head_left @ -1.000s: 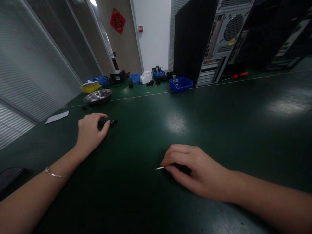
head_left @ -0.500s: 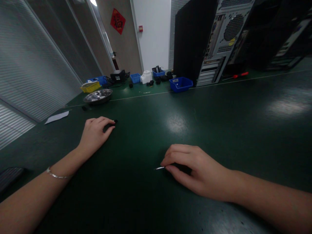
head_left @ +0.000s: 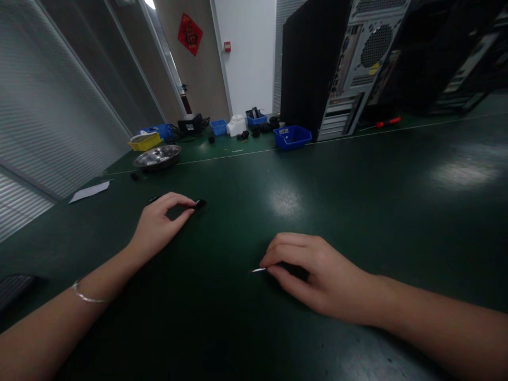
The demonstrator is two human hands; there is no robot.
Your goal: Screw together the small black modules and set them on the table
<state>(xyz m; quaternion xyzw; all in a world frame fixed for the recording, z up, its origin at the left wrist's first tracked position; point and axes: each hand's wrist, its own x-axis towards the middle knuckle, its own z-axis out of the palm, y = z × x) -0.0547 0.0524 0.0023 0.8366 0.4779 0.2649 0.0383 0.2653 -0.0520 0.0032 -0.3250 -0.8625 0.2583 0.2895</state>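
My left hand [head_left: 164,219] is closed in a pinch on a small black piece [head_left: 200,203], too small to name more exactly, low over the dark green tabletop [head_left: 230,233]. Another small dark piece [head_left: 154,199] lies just behind the knuckles of that hand. To the right and closer to me, my right hand [head_left: 307,270] rests on the table. Its thumb and fingertips pinch a thin, shiny metal piece [head_left: 259,270] whose pointed end sticks out to the left. The rest of this piece is hidden in the fingers.
A round metal dish [head_left: 157,157] stands at the back left near a yellow bin [head_left: 145,142]. Behind the hands is a blue bin [head_left: 292,137] beside a tall black computer case [head_left: 305,69]. A red-handled tool [head_left: 389,122] lies farther right, and white paper [head_left: 89,191] at left.
My left hand has moved a little to the right with the black piece, uncovering the dark piece behind it. My right hand stays nearly in place, still pinching the metal piece.
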